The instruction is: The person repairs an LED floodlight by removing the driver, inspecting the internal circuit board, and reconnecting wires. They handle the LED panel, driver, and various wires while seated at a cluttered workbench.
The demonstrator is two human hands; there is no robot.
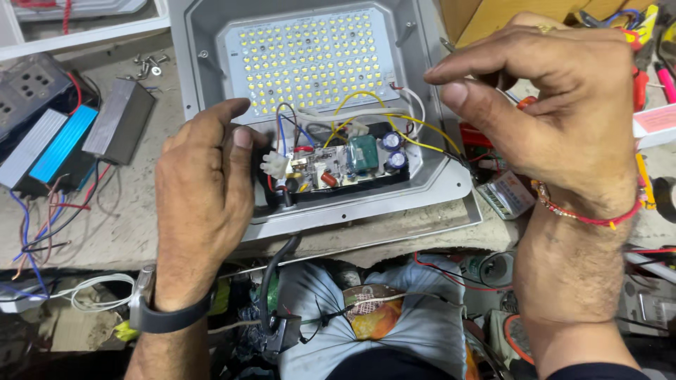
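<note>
The left hand rests flat and open on the grey lamp case mid-frame. The right hand hovers with curled fingers holding nothing, above the cluttered grey workbench.

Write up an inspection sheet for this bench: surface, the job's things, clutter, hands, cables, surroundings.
Surface: worn grey bench, dusty, crowded.
Job's things: open lamp housing lying face up; LED panel above the driver board.
Clutter: metal driver boxes at left, loose screws behind them, tools at right.
Hands: left hand rests on the housing's left edge, thumb by the board; right hand is raised over the right side, thumb and fingers pinched, whether on anything cannot be told.
Cables: yellow wires loop over the board; black cord leaves the front; loose leads at left.
Surroundings: person's lap below the bench; cardboard behind.
</note>
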